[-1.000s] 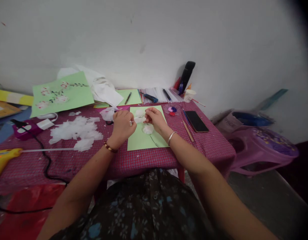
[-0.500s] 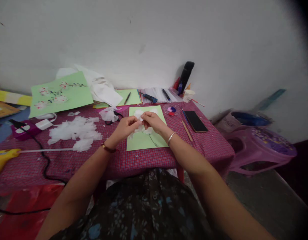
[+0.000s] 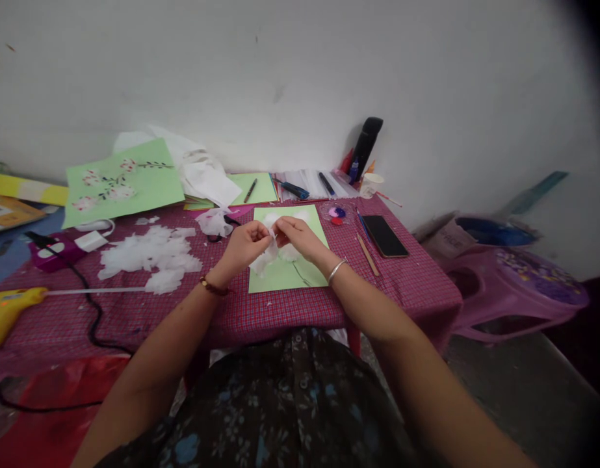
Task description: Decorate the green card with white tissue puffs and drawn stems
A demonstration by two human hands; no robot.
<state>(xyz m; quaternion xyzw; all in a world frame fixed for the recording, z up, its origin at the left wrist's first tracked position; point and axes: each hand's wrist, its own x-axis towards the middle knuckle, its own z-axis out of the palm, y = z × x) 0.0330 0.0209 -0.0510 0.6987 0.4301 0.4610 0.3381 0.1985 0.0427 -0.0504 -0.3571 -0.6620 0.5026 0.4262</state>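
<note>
A thin white piece of tissue paper (image 3: 272, 238) is pinched between my two hands above a light green sheet (image 3: 268, 281). My left hand (image 3: 249, 246) grips it with thumb and forefinger from the left. From the right, my right hand (image 3: 297, 235) closes on it, its fingertips almost meeting the left ones. More white tissue lies on the sheet under my hands, partly hidden by them. A drawn dark stem (image 3: 300, 273) shows on the lower right of the sheet.
Left lie a pile of white tissue pieces (image 3: 151, 252), a yellow glue gun (image 3: 14, 305) with its black cord (image 3: 95, 318), and a green flower picture (image 3: 129, 179). On the right are a phone (image 3: 385, 235), a wooden stick (image 3: 368, 255) and a paint palette (image 3: 337, 213).
My fingers have shifted slightly on the tissue, and more of it hangs visibly below the left fingertips. The whole view has moved a little.
</note>
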